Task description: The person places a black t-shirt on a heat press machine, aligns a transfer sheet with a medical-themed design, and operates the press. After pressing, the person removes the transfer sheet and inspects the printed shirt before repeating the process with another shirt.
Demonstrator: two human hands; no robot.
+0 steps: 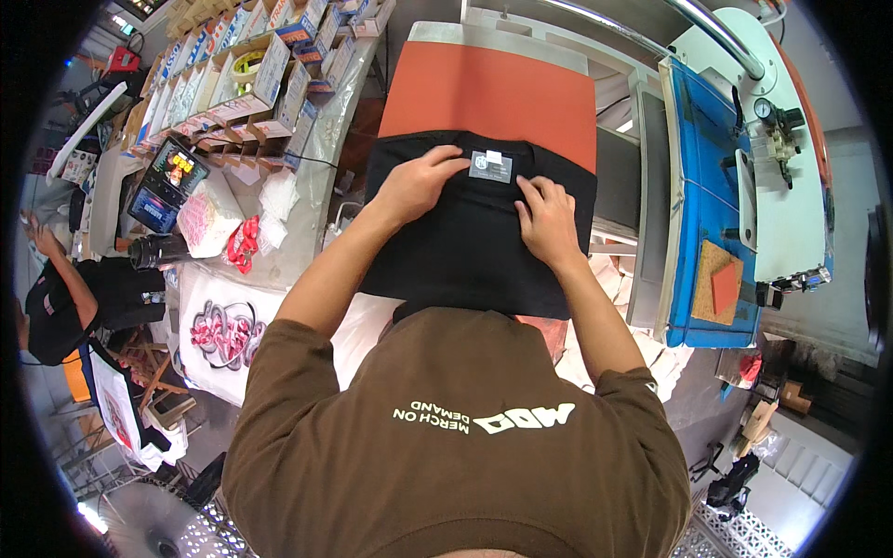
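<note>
A black T-shirt [446,246] lies over the near part of an orange-red press platen [488,93], its collar toward the far side. On the shirt just below the collar is a small grey label [490,167], with a white tag at its top edge. My left hand [420,186] rests on the fabric at the label's left side, fingertips close to its edge. To the right of the label, my right hand [551,219] touches the shirt with fingers apart and thumb spread. Neither hand visibly grips anything. The shirt's near hem is partly hidden by my body.
At right stands a white press machine [800,195] with a gauge and a blue panel [712,205]. Cardboard boxes [233,88] fill the table at left, beside a phone-like screen [167,181]. A printed white cloth [228,325] lies nearer. Another person [88,298] works at far left.
</note>
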